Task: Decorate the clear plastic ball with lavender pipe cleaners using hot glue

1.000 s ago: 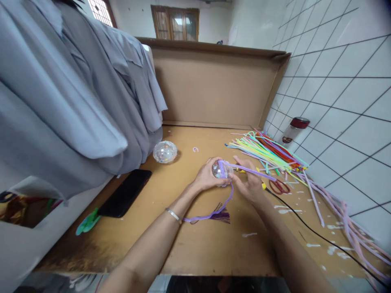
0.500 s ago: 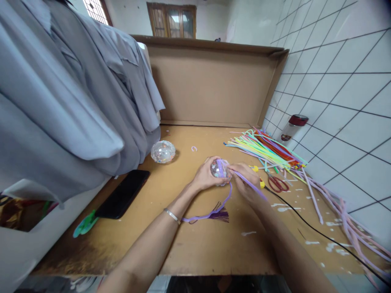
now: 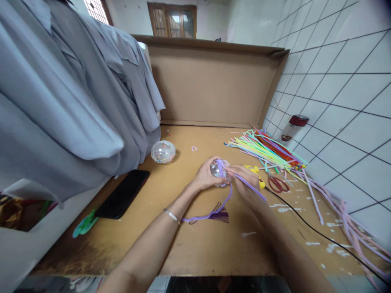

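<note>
My left hand (image 3: 205,175) is closed around a clear faceted ball (image 3: 216,169) that has purple strands running across it. My right hand (image 3: 244,177) pinches a purple fuzzy strand (image 3: 252,189) at the ball's right side; its tail trails back over the hand. From the ball, another purple length (image 3: 227,200) hangs down to the table and runs left behind my left wrist. Beneath it lies a dark purple tassel (image 3: 220,215). A second clear ball (image 3: 163,151) rests on the table, left of my hands.
Right of my hands lie a yellow glue gun (image 3: 261,182) with a black cord, red-handled scissors (image 3: 277,184) and a bundle of coloured pipe cleaners (image 3: 262,148). A black phone (image 3: 124,194) lies left. Grey clothing (image 3: 91,101) hangs over the left side; cardboard (image 3: 214,83) stands behind.
My right hand has shifted slightly left, with its fingers nearer the ball, and more of the yellow glue gun shows. My left hand keeps its hold on the ball.
</note>
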Tool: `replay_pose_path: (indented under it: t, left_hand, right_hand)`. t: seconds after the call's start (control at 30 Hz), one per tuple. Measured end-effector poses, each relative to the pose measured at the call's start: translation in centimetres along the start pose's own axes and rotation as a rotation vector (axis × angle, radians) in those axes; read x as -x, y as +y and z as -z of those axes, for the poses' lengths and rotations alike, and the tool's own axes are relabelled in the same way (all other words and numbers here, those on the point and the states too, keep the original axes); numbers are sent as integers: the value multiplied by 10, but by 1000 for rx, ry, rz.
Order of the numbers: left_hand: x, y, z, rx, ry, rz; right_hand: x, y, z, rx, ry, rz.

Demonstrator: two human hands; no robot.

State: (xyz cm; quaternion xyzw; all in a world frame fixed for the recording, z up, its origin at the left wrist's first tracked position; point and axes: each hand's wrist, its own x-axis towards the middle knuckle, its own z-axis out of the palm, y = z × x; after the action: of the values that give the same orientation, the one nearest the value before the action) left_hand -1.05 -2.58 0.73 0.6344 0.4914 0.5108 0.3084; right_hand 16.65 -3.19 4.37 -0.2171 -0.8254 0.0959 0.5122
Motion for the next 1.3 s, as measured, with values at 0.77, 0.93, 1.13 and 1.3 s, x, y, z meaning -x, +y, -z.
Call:
replay_pose_path:
  t: [0.77, 0.93, 1.13, 1.3]
  left_hand:
    - [-1, -4, 3, 96, -26, 1]
    - [-1, -2, 3, 89, -33, 7]
    - [-1, -2, 3, 113, -45, 12]
    - [-1, -4, 3, 112, -45, 7]
  right_hand:
    - [3, 8, -5, -97, -29, -95]
    - [4, 11, -6, -49, -42, -82]
    - [6, 15, -6, -41, -33, -83]
    - [7, 17, -5, -59, -33, -81]
